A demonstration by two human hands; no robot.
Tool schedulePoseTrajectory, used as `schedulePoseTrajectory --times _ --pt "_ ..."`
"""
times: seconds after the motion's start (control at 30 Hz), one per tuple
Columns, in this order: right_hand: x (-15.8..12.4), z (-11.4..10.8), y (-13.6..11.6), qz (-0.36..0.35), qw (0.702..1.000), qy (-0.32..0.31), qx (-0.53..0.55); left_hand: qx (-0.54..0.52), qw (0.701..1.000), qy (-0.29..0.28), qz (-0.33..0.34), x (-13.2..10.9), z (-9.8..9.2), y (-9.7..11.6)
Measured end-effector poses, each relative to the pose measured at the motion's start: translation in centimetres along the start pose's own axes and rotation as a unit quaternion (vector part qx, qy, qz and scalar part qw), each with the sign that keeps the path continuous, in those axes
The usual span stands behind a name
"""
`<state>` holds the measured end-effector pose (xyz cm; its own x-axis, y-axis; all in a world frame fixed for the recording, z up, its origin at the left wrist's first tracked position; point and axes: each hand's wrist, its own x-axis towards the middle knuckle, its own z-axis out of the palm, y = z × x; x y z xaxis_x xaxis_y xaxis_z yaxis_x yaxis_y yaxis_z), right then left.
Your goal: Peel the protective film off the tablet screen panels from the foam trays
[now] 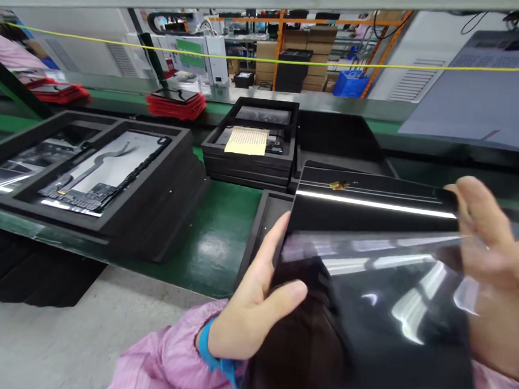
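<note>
While you held the black glossy panel tilted up in front of your chest, low in the middle of the view, your left hand clamped its left edge: thumb pressed flat on the shiny face, fingers hidden behind. That grip likely steadied the panel against a pull from the other side. A clear film curved up off the panel's face, throwing bright reflections. Your right hand was at the film's right edge, blurred; its fingers lay close together, but whether they pinched the film could not be told. Pink sleeves covered both your arms.

Just beyond the panel, a black foam tray rested on the green worktop. To the left stood a stack of foam trays, the top one cradling flat metal parts in cut-out pockets, probably so they could not slide or scratch. Further back, another tray stack carried a pale yellow sheet. Behind it lay a pile of red sleeves, and a yellow cord ran across the whole line.
</note>
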<state>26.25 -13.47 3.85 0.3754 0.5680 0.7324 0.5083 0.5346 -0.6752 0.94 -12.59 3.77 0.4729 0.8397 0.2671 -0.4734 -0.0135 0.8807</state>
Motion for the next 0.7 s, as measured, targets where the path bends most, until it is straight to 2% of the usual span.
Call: schedulePoseTrajectory --times 0.07,0.1,0.13,0.2,0.23,0.27,0.33,0.47,0.53,0.63,0.7 --pt "0.6 1.2 -2.2 -0.078 0.995 -0.033 -0.043 0.042 0.999 0.015 0.014 0.3 -1.9 -1.0" --pt "0.9 1.5 -3.2 -0.127 0.984 -0.089 -0.085 0.063 0.998 0.023 0.023 0.5 -3.0 -1.6" --pt "1.0 1.8 -4.0 -0.172 0.963 -0.172 -0.118 0.081 0.996 0.031 0.03 0.7 -4.2 -2.2" --pt "1.0 2.3 -5.5 -0.222 0.902 -0.358 -0.091 0.102 0.993 0.056 0.034 0.8 -6.4 -3.4" --pt "0.9 2.6 -6.1 -0.234 0.871 -0.429 -0.048 0.101 0.992 0.067 0.032 0.8 -7.3 -3.9" --pt "0.7 3.0 -6.5 -0.249 0.847 -0.469 -0.013 0.095 0.992 0.077 0.025 0.7 -7.9 -4.3" --pt "0.3 3.8 -7.1 -0.278 0.832 -0.479 0.007 0.08 0.992 0.101 0.01 0.4 -8.5 -4.6" --pt "-0.3 4.9 -6.9 -0.336 0.83 -0.445 0.021 0.059 0.983 0.175 -0.021 -0.3 -8.0 -4.4" --pt "-0.3 4.9 -6.6 -0.348 0.81 -0.471 0.022 0.05 0.979 0.196 -0.033 -0.5 -7.7 -4.3" --pt "0.0 4.6 -6.6 -0.309 0.792 -0.526 0.0 0.039 0.976 0.212 -0.04 -0.6 -7.6 -4.2" --pt "0.4 4.4 -6.7 -0.319 0.77 -0.552 0.004 0.034 0.974 0.219 -0.043 -0.6 -7.5 -4.1"
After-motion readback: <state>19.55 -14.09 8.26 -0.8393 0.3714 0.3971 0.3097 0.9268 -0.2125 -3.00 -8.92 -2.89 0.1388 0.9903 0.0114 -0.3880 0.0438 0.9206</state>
